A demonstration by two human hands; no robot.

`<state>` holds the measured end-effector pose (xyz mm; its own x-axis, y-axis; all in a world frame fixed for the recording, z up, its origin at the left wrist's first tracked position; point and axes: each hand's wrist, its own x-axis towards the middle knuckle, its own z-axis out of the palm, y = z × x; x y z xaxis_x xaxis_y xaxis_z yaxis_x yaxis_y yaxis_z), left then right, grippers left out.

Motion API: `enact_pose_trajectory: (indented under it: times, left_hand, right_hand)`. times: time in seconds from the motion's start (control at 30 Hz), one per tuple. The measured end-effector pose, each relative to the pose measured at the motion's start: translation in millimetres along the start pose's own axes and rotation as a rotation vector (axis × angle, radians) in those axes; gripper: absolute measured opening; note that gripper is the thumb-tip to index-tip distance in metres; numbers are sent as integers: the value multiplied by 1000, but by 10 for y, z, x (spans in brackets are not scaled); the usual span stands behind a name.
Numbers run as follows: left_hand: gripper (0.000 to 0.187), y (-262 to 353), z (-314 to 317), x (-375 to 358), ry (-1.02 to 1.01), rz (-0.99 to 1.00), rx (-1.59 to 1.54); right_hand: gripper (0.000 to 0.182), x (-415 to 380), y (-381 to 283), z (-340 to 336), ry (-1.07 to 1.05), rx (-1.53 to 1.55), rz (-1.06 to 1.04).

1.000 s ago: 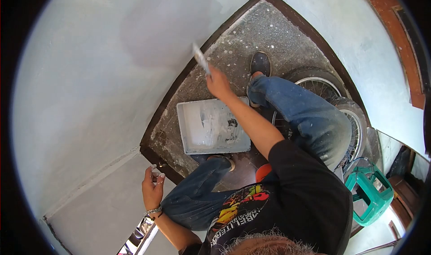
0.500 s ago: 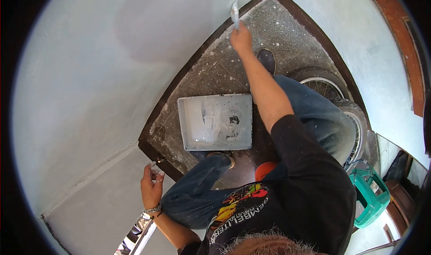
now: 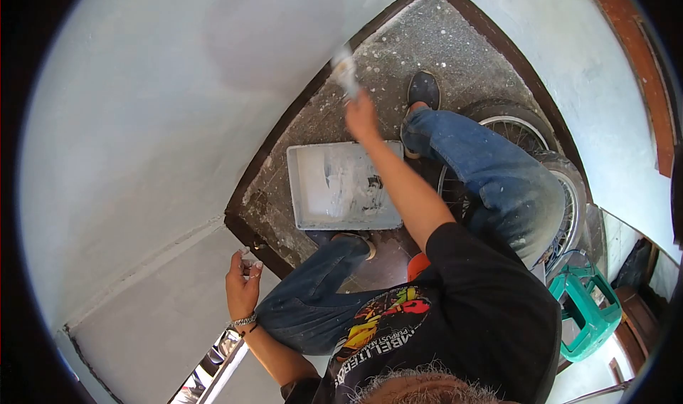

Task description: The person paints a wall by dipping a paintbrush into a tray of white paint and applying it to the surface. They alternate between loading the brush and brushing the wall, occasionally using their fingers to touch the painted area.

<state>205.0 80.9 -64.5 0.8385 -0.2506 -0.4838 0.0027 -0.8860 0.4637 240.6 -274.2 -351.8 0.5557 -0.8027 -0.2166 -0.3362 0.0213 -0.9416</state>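
My right hand [image 3: 363, 118] is closed around the handle of a paintbrush [image 3: 345, 71], whose white-smeared head is blurred by motion near the foot of the wall. Below that hand lies a shallow grey tray [image 3: 293, 190] with white paint [image 3: 313, 183] in its left part and dark streaks to the right. My right forearm crosses the tray's right corner. My left hand [image 3: 243, 286] is raised at the left beside my knee, apart from the tray. Its fingers are loosely bent and apart, with white smears on the tips; I make out nothing held.
A pale wall [image 3: 142, 119] with a damp-looking darker patch rises at the left, edged by a dark baseboard [image 3: 284, 123]. Spoked wheels [image 3: 569, 190] lie by my right leg. A green plastic stool [image 3: 587, 311] stands at right. Part of a red-orange object [image 3: 418, 265] shows near my shirt.
My right hand has come back from the far corner toward the tray, bringing the paintbrush along. My right foot shows more fully. The left hand stays nearly in place.
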Motion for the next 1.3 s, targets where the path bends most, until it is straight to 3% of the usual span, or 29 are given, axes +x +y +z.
enact_pose_trajectory:
  times: [0.03,0.1,0.23,0.4,0.6,0.7,0.8,0.93,1.03,1.13,1.23,1.3]
  left_hand:
    - [40,-21,-3,-16,-3,-5,1]
    - [40,-47,-4,-20,-6,-8,1]
    - [41,-53,-11,1,0,4,-7]
    - [42,-24,-12,15,-13,7,-8]
    - [42,34,-23,-1,-13,-5,9]
    - [41,5,-32,-16,5,23,12]
    - [41,34,-38,-40,12,35,-25]
    - [41,51,-51,-71,17,46,-6]
    - [42,118,-84,-90,19,33,0]
    - [42,142,-71,-84,29,43,-12]
    - [43,146,-77,-93,19,37,7]
    - [43,102,-71,-84,15,28,12]
  right_hand:
    - [41,236,-44,-173,18,2,87]
    - [42,623,-33,-372,131,66,27]
    - [42,1041,29,-345,140,-54,22]
    - [40,773,26,6,94,-76,-28]
    - [36,93,87,222,-136,-26,-92]
    - [31,-64,147,136,-263,313,138]
    - [27,72,-35,74,-144,344,283]
    - [19,305,-422,180,-204,302,163]
    - [16,95,-742,-170,-278,340,118]
    - [15,274,-466,-417,-141,435,237]
    - [14,766,-432,-522,-128,330,345]
    - [14,926,-652,-401,-177,343,239]
